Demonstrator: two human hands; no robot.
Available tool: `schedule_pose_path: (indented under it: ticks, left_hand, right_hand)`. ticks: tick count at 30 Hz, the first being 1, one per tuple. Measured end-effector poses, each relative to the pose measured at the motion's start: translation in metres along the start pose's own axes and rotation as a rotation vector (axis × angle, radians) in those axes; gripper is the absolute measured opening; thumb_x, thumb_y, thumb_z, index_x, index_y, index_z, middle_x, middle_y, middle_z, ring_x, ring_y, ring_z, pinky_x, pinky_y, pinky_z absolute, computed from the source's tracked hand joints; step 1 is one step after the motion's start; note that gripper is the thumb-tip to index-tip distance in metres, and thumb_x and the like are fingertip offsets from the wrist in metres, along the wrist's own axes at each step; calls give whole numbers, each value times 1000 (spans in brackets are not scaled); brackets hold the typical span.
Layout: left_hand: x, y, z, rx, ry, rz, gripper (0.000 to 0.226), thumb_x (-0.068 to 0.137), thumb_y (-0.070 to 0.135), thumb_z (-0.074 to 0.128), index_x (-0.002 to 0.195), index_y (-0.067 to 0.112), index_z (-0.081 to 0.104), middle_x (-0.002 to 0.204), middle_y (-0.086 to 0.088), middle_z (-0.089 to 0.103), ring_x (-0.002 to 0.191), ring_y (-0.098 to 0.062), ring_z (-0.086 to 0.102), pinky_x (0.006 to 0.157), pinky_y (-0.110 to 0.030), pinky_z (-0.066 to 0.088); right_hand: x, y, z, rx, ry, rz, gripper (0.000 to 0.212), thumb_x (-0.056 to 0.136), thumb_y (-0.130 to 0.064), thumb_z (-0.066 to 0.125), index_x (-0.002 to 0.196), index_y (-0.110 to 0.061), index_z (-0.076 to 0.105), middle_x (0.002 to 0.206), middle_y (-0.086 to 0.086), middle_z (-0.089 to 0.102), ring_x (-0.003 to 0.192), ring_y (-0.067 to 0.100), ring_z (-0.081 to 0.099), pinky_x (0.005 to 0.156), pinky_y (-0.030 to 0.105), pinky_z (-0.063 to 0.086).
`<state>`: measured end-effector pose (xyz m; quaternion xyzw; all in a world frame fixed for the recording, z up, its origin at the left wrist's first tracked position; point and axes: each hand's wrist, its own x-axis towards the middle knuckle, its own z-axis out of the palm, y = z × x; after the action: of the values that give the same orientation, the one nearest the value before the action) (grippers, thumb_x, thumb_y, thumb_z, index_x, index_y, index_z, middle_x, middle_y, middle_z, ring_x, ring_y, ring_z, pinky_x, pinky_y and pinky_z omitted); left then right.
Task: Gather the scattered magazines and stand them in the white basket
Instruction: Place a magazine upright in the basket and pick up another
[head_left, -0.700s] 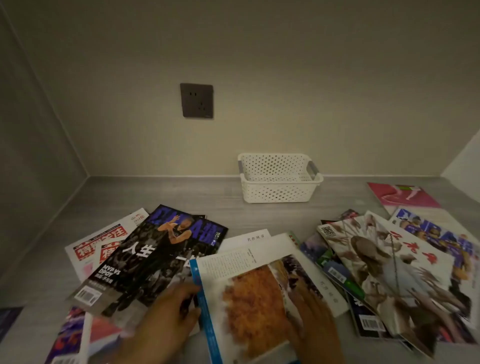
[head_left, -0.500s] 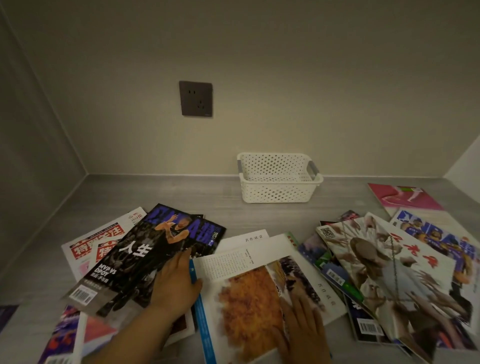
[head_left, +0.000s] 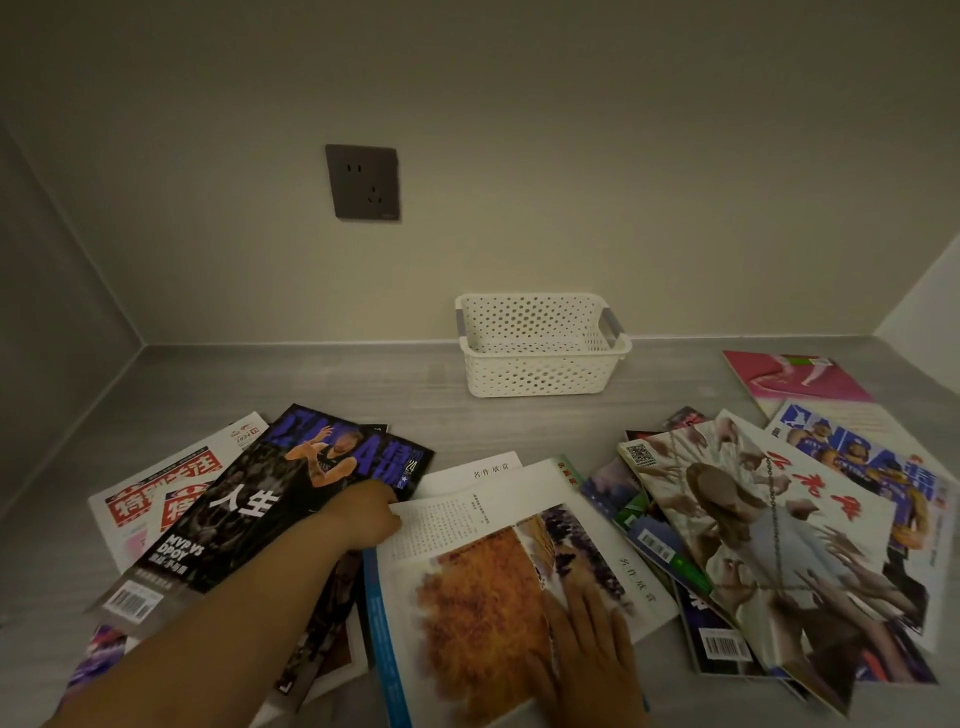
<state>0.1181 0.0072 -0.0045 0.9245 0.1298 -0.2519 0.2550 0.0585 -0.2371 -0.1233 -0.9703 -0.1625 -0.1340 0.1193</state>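
A white perforated basket (head_left: 540, 374) stands empty against the back wall. Magazines lie scattered over the grey shelf (head_left: 311, 384). In front of me lies a magazine with an orange picture (head_left: 483, 613). My right hand (head_left: 587, 654) rests flat on its lower right part. My left hand (head_left: 363, 514) reaches to that magazine's top left corner, fingertips at the page edge, lying over the dark basketball magazine (head_left: 270, 504). A red-and-white magazine (head_left: 161, 478) sits underneath at the left. On the right is a pile topped by a cover with many hands (head_left: 769, 540).
A pink magazine (head_left: 795, 376) and a blue basketball magazine (head_left: 862, 457) lie at the far right. A dark wall socket (head_left: 362, 182) is above the shelf. Walls close the shelf on the left, back and right. Bare shelf lies between the piles and the basket.
My left hand has moved forward from the near edge, across the dark basketball magazine, to the top left corner of the orange-picture magazine. My right hand stays flat on that magazine.
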Motion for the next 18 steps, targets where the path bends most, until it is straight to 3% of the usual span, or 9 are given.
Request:
schedule_pose_path:
  ticks: [3, 5, 7, 8, 10, 12, 13, 15, 18]
  left_hand:
    - [-2, 8, -11, 98, -35, 45, 38, 90, 10, 42, 127, 8, 47, 133, -10, 49, 121, -22, 47, 91, -25, 41]
    - [-9, 9, -17, 73, -10, 113, 35, 91, 11, 43, 125, 8, 50, 133, -9, 51, 120, -21, 48, 85, -20, 39]
    - [-18, 6, -22, -35, 22, 182, 31, 91, 10, 44, 121, 7, 54, 126, -8, 56, 108, -15, 54, 79, -17, 40]
    - [-23, 4, -26, -97, 40, 207, 28, 91, 10, 45, 117, 8, 57, 119, -6, 60, 96, -9, 55, 74, -11, 41]
    - [-36, -4, -35, -214, 103, 241, 21, 91, 8, 47, 100, 19, 62, 95, 4, 61, 78, 0, 51, 60, 2, 37]
    - [-47, -17, -45, -335, 195, 264, 27, 89, 6, 49, 81, 31, 57, 77, 18, 60, 74, 2, 53, 57, 3, 39]
    - [-52, -25, -50, -413, 234, 259, 31, 89, 5, 50, 77, 33, 57, 67, 20, 64, 73, 4, 56, 59, -2, 42]
    - [-63, -39, -61, -554, 314, 235, 35, 87, 3, 50, 75, 34, 60, 55, 22, 70, 64, 6, 64, 60, -13, 46]
    - [-70, -49, -72, -722, 412, 245, 34, 87, 1, 49, 77, 29, 64, 66, 12, 75, 56, 3, 66, 51, -12, 52]
  right_hand:
    - [1, 0, 0, 28, -25, -9, 65, 86, -62, 5, 142, -31, -5, 154, -7, -17, 143, 10, -13, 115, 31, -8]
    - [5, 3, 4, 44, 7, -8, 67, 85, -64, 6, 142, -32, -4, 154, -9, -17, 143, 9, -12, 115, 29, -7]
    - [9, 2, 3, 79, 52, -5, 68, 84, -65, 10, 143, -32, 0, 155, -11, -10, 143, 5, -6, 116, 29, 1]
    - [12, -1, -3, 137, 71, -2, 65, 85, -63, 16, 142, -33, 9, 156, -10, 4, 142, 3, 8, 114, 32, 16]
    - [14, 2, -6, 293, 149, 135, 55, 77, -53, 41, 129, -35, 35, 135, 4, 52, 122, 16, 52, 90, 39, 48]
    - [20, -1, -17, 461, 206, 370, 54, 69, -35, 62, 117, -46, 40, 121, 14, 60, 110, 21, 55, 91, 42, 46]
    - [28, -6, -23, 609, 183, 491, 66, 70, -21, 70, 114, -56, 36, 127, 10, 53, 114, 17, 48, 98, 41, 42]
    - [45, -17, -36, 1099, 71, 742, 65, 76, 4, 65, 110, -46, 41, 134, 7, 43, 120, 22, 43, 96, 31, 38]
    - [78, -30, -61, 1647, -149, 911, 55, 79, 1, 62, 127, -15, 42, 130, 17, 53, 112, 34, 54, 63, 21, 53]
